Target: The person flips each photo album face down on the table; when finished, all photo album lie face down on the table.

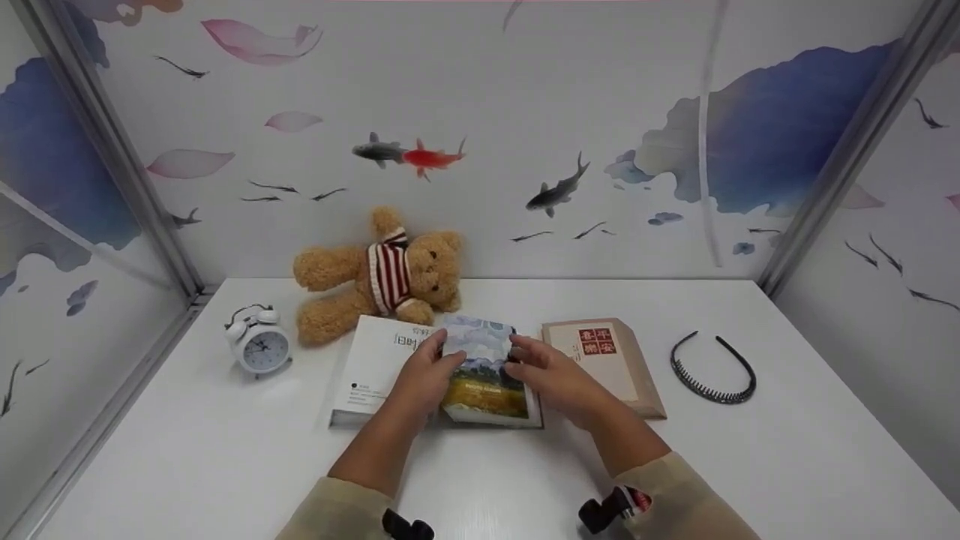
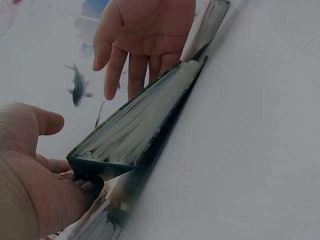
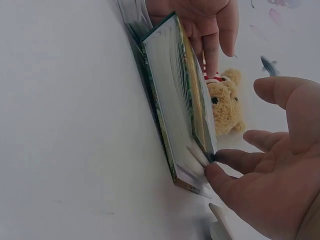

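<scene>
A small photo album (image 1: 484,375) with a landscape painting on its cover lies between the hands. My left hand (image 1: 420,379) is at its left, spine side, fingers touching the spine and thumb raised, as the left wrist view shows. On the other side, fingertips of my right hand (image 1: 559,379) touch the album's right edge, its thumb apart from it. In the right wrist view the front cover (image 3: 200,115) stands a little lifted, with a gap in the pages (image 3: 170,90). Something flat and dark-edged shows beneath the album.
A white book (image 1: 367,375) lies left of the album, a brown-covered book (image 1: 611,367) right of it. Further out are a white alarm clock (image 1: 259,345) and a black toothed headband (image 1: 712,390). A teddy bear (image 1: 390,274) leans by the back wall.
</scene>
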Motion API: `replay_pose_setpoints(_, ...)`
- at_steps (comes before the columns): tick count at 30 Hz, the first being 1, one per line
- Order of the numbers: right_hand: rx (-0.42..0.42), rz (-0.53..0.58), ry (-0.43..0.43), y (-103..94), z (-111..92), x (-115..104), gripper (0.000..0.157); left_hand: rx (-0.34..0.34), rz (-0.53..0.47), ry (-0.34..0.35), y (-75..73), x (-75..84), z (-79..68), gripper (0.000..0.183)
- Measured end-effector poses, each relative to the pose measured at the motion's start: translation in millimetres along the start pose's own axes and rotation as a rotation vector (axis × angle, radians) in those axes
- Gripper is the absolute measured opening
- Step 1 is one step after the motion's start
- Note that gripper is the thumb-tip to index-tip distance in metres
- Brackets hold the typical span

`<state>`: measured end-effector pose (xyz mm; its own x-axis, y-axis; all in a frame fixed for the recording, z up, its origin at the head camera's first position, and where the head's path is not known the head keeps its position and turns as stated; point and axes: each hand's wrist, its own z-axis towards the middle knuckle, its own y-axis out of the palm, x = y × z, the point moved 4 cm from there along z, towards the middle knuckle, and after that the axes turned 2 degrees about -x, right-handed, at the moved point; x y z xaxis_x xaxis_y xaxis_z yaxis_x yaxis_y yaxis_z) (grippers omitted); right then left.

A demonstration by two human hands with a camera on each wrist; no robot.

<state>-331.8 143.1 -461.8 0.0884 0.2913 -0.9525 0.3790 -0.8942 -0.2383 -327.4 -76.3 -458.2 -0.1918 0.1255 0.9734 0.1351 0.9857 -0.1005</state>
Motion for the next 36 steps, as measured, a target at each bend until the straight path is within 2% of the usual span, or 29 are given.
replay_pose_setpoints(4, -0.024, 0.030, -0.024, 2.6, 0, -2, 0.071, 0.020, -0.039, 0.019, -1.3, 2.3, -1.0, 0.067)
replay_pose_setpoints(13, -0.027, 0.050, -0.002, 0.4, 0, -3, 0.065, 0.037, -0.097, 0.031, -3.1, 6.9, -0.8, 0.064)
replay_pose_setpoints(18, -0.029, 0.057, -0.008, 4.2, -2, -10, 0.063, 0.053, -0.116, 0.051, -2.6, 17.3, -5.9, 0.061)
replay_pose_setpoints(25, -0.109, 0.086, -0.126, 12.7, -10, -25, 0.069, 0.065, -0.085, 0.116, 1.9, 35.2, -18.9, 0.056)
replay_pose_setpoints(32, -0.145, 0.162, -0.283, 14.6, -19, -41, 0.067, -0.020, -0.064, 0.218, 8.0, 39.0, -22.1, 0.059)
replay_pose_setpoints(36, -0.122, 0.204, -0.310, 14.6, -21, -43, 0.067, -0.057, -0.066, 0.275, 10.1, 37.0, -19.7, 0.060)
